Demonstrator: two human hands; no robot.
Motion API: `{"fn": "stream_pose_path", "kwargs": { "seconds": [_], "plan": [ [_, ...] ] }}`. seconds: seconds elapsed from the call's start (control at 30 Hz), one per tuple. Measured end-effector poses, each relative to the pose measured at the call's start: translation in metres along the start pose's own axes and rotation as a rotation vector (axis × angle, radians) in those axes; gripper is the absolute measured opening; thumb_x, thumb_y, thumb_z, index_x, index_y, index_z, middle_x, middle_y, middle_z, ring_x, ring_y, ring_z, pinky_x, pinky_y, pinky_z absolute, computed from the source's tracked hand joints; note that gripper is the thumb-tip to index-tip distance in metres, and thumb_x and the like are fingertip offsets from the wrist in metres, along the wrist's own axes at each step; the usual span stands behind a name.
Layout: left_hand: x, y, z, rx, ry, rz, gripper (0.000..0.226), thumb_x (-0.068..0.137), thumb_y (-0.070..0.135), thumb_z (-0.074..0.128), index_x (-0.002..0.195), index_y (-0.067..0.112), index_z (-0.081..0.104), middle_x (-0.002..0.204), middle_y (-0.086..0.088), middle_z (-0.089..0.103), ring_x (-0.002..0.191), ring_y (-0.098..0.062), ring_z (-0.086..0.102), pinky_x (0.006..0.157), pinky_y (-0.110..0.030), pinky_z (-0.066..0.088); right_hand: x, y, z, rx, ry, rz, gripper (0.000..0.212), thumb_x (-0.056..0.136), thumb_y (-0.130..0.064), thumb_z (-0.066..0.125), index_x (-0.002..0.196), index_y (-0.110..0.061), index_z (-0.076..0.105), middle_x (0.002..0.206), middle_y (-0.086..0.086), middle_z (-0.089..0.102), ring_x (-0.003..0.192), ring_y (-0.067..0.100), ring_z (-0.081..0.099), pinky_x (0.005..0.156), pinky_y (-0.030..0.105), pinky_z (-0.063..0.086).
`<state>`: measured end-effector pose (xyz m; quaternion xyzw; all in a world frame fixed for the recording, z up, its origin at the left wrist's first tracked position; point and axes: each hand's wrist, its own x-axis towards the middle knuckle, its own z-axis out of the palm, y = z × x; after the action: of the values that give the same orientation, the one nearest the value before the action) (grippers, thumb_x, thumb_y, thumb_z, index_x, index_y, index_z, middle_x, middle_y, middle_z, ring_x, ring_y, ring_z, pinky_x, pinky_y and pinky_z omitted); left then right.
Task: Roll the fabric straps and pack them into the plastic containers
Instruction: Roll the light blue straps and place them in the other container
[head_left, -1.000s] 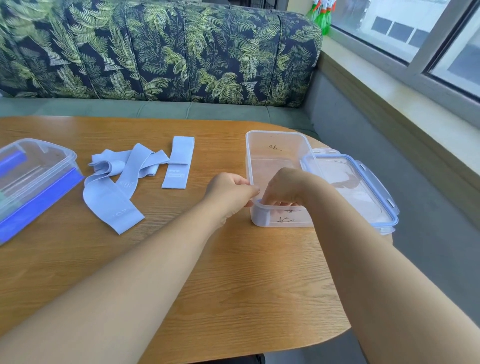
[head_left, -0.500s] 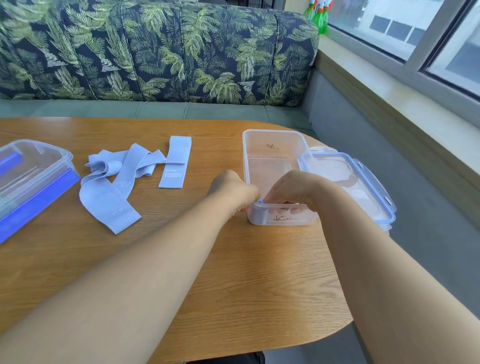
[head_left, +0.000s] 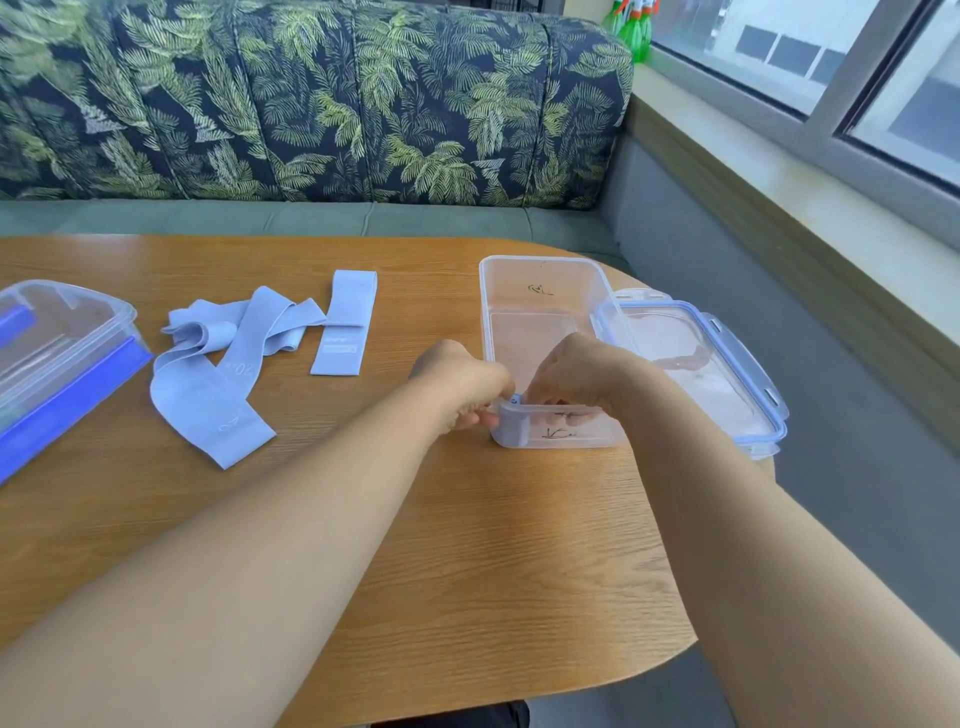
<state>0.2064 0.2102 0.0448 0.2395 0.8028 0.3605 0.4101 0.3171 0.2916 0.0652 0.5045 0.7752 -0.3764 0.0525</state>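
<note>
On the wooden table (head_left: 467, 545), toward its right end, an open clear container (head_left: 540, 278), long side running away from the viewer. Tucked inside its near-left corner, a rolled strap (head_left: 511, 430) of pale blue fabric, set against the wall and seen through the plastic. At that corner, from outside, the left hand (head_left: 460, 382), fingers curled round the container's wall and rim (thumb hidden from here). Over the near rim, the right hand (head_left: 574, 371), fingers bent down inside, tips pinching at the top of the rolled strap; between the two hands, a small darker blue bit just showing. Right of the container and touching its wall, the blue-rimmed lid (head_left: 727, 364), clips flipped outward. Farther left on the table, well apart from the hands, a tangle of loose straps (head_left: 218, 379) in the same pale blue, with one flat folded strap (head_left: 345, 322) at its right edge. At the left border, a second container (head_left: 62, 332), lid on, something deep blue inside. Behind the table, a bench with a palm-leaf backrest (head_left: 311, 104); to the right, a window sill (head_left: 769, 166), green bottles (head_left: 631, 26) at its far end.
</note>
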Motion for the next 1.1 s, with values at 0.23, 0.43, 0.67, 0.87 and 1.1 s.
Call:
{"fn": "stream_pose_path", "kwargs": {
  "seconds": [0.23,0.43,0.67,0.87,1.1],
  "plan": [
    [-0.004,0.001,0.0,-0.021,-0.067,-0.028,0.032,0.079,0.011,0.072,0.107,0.002,0.058,0.097,-0.012,0.07,0.055,-0.015,0.067,0.033,-0.012,0.032,-0.002,0.001,-0.002,0.027,-0.028,0.018,0.028,0.076,-0.016,0.074,0.099,0.0,0.073,0.099,0.017,0.073,0.075,0.021,0.061,0.085,0.039,0.056],
    [-0.004,0.005,0.003,-0.005,-0.052,-0.043,0.025,0.081,0.009,0.071,0.101,0.002,0.057,0.09,-0.013,0.071,0.05,-0.015,0.065,0.031,-0.013,0.03,-0.008,-0.005,-0.003,0.015,-0.051,0.046,0.014,0.077,-0.018,0.074,0.074,-0.004,0.071,0.067,0.007,0.068,0.066,0.02,0.061,0.082,0.036,0.057],
    [-0.004,0.006,0.004,0.005,-0.08,-0.06,0.021,0.084,0.007,0.067,0.1,0.002,0.054,0.088,-0.012,0.07,0.058,-0.018,0.068,0.04,-0.018,0.035,-0.009,-0.011,0.0,0.011,-0.018,0.079,0.009,0.078,-0.012,0.068,0.073,-0.004,0.065,0.058,0.007,0.066,0.058,0.02,0.061,0.068,0.03,0.057],
    [-0.003,0.007,0.004,0.03,-0.079,-0.044,0.023,0.083,0.01,0.066,0.101,0.003,0.053,0.093,-0.014,0.067,0.061,-0.022,0.071,0.04,-0.02,0.035,-0.011,-0.007,-0.003,0.018,-0.044,0.038,0.024,0.081,-0.016,0.073,0.099,0.0,0.074,0.098,0.016,0.073,0.078,0.021,0.063,0.085,0.035,0.057],
    [-0.009,0.007,-0.006,-0.021,-0.072,-0.05,0.021,0.077,0.018,0.063,0.089,0.008,0.049,0.096,-0.011,0.064,0.068,-0.023,0.073,0.043,-0.02,0.035,-0.015,-0.004,-0.005,0.064,-0.04,0.021,0.023,0.083,-0.009,0.069,0.104,-0.002,0.073,0.098,0.017,0.073,0.08,0.023,0.067,0.085,0.038,0.058]
  ]
}}
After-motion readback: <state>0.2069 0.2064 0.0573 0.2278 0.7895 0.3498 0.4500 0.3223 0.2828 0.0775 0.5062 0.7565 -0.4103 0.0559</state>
